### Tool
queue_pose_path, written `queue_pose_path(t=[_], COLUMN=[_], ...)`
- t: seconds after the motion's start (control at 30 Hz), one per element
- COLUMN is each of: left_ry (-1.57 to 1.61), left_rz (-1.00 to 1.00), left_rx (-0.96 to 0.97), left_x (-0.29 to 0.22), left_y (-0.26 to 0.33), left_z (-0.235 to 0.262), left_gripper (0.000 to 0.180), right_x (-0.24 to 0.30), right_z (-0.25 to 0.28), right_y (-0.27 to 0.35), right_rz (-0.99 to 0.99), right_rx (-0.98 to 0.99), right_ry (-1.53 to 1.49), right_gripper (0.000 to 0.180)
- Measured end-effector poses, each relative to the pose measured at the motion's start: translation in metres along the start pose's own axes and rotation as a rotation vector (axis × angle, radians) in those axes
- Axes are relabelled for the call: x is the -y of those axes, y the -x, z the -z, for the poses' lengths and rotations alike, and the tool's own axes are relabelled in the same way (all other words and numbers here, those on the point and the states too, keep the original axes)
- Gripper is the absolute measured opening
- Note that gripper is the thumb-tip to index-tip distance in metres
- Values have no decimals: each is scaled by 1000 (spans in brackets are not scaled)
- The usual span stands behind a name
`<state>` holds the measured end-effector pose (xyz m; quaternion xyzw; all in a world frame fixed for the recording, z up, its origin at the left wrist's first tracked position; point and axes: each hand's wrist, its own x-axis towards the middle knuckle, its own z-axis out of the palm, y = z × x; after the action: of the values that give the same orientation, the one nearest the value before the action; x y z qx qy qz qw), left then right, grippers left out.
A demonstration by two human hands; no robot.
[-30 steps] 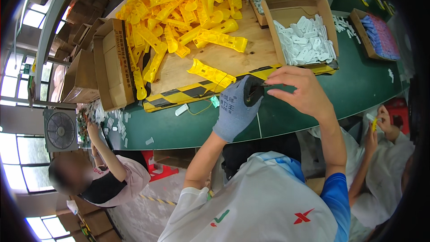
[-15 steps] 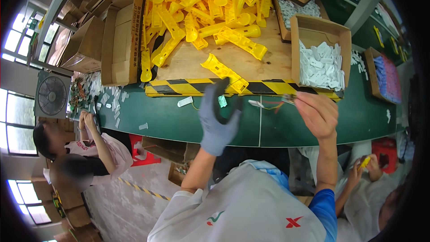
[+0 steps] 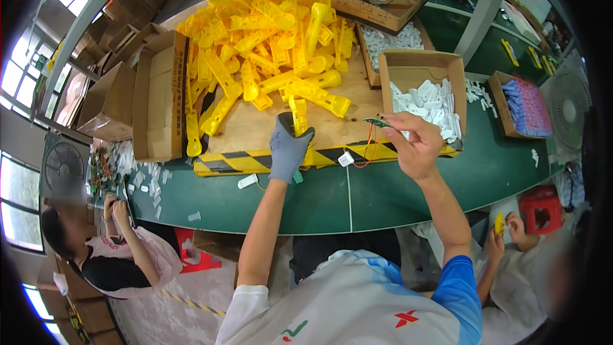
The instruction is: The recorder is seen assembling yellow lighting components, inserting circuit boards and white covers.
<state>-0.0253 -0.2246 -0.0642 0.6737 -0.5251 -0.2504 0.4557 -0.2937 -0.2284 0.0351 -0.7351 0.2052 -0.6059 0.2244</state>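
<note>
While L hand (image 3: 288, 151) firm round yellow casing (image 3: 298, 115), R hand (image 3: 417, 145) w/ green circuit bd (image 3: 377, 122) in pinch.

Glossy plastic casings (image 3: 274, 38) gleaming toward the back edge of a matt, grained wooden board (image 3: 246, 126), smooth tape (image 3: 239, 163) along its front edge! Dull cardboard box (image 3: 424, 67), right front corner, smooth white plastic pieces (image 3: 426, 99) inside; 1 cloth glove (image 3: 285, 158), left hand (image 3: 288, 148).
</note>
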Motion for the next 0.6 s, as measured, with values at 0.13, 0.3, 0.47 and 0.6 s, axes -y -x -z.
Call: queue_pose_path(t=[0.13, 0.3, 0.47, 0.6], left_ry=[750, 939, 855, 763], left_rz=[-137, -183, -211, -287], left_rx=[-10, 69, 202, 267], left_x=[-32, -118, -139, -153], left_y=[-5, -7, -30, -33], left_z=[3, 30, 40, 30], left_gripper=[50, 54, 66, 53], right_x=[-6, -3, -3, -13], right_z=[1, -12, -21, -29], right_y=[-16, -62, -79, -75], right_rz=[-257, 405, 209, -451], right_rx=[11, 230, 41, 37], right_ry=[-526, 395, 175, -343], right_gripper=[13, 13, 15, 12])
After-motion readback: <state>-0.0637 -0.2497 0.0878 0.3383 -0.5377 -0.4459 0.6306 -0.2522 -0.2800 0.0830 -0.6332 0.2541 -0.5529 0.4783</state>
